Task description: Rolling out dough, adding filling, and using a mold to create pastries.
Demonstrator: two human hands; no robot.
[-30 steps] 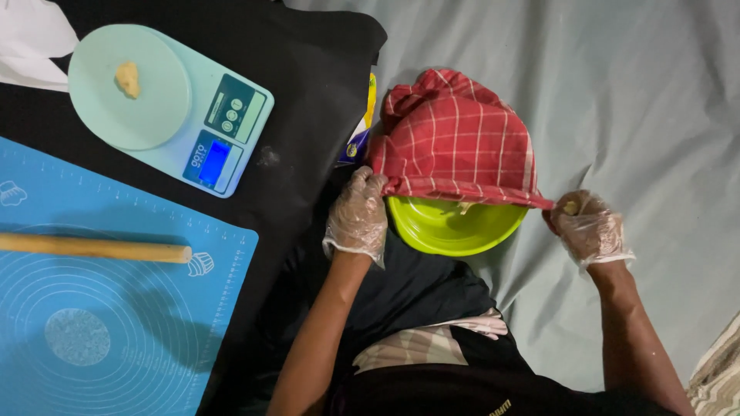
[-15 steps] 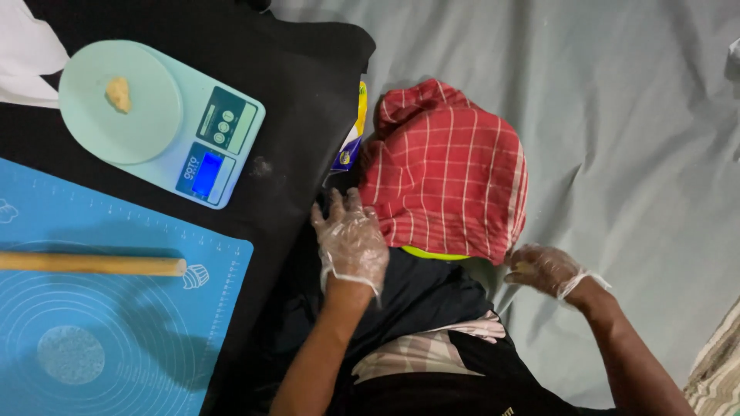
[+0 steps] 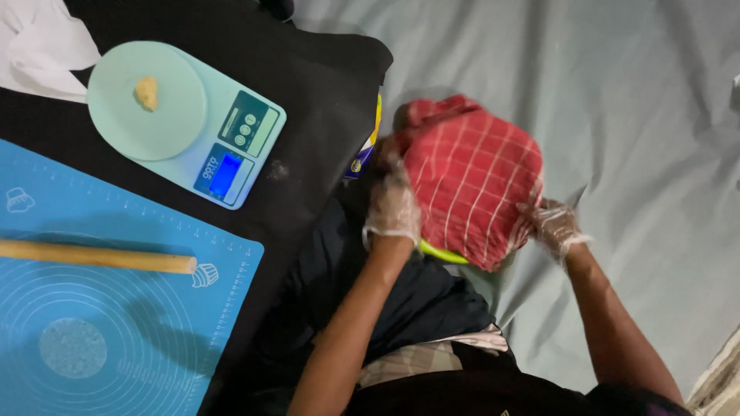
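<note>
A grey sheet (image 3: 617, 92) carries a yellow-green bowl (image 3: 443, 253) near its left edge, just beside the black mat (image 3: 324, 100), almost wholly covered by a red checked cloth (image 3: 470, 181). A blue baking mat (image 3: 116, 323) bearing a wooden rolling pin (image 3: 96, 256) lies at the black mat's lower left corner, a digital scale (image 3: 185, 123) with a dough lump (image 3: 146, 92) above it. The gloved left hand (image 3: 393, 208) presses the cloth's left side and the gloved right hand (image 3: 556, 227) grips its right edge, fingers closed on the fabric.

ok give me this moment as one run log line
left hand: on red checked cloth | right hand: on cloth edge | cloth: covers green bowl | scale: dough bit
</note>
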